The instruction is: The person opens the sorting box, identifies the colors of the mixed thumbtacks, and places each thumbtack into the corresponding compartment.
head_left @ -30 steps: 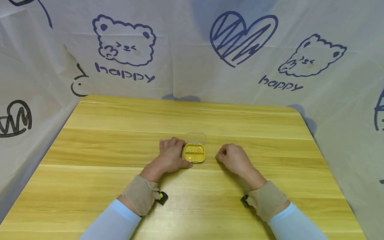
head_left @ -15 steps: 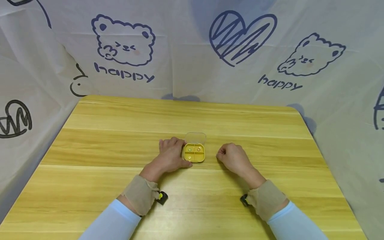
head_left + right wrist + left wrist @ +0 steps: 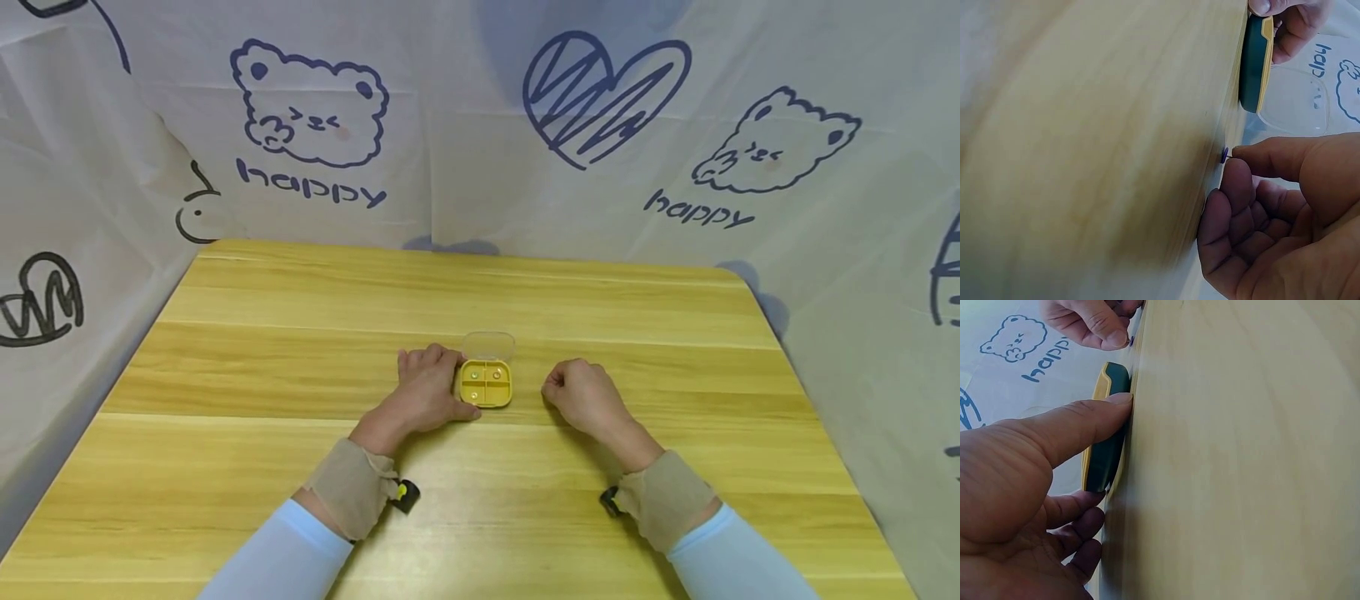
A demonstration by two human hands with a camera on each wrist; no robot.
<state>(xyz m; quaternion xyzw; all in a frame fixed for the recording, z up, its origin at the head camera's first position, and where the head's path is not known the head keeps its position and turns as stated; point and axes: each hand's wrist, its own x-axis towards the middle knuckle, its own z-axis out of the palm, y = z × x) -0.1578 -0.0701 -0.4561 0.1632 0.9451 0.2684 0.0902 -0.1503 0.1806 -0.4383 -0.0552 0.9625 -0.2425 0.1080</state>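
Observation:
A small yellow pill box [image 3: 486,396] with four-part dividers lies open on the table, its clear lid [image 3: 489,345] tipped back. Three of its compartments each hold a tiny ring-like piece; the front right one shows only its yellow floor. My left hand [image 3: 427,387] grips the box from the left, thumb at the near side; in the left wrist view the box's dark green side [image 3: 1109,450] shows. To the right, my right hand [image 3: 588,396] pinches the thin pin of a tiny purple stud [image 3: 1224,154] between thumb and forefinger, low at the tabletop. Its exact kind is too small to tell.
The wood-grain table [image 3: 480,292] reaches back to a white cloth [image 3: 465,125] with drawn bears and a heart. Each wrist wears a beige wrap [image 3: 352,487] with a small black camera [image 3: 406,496].

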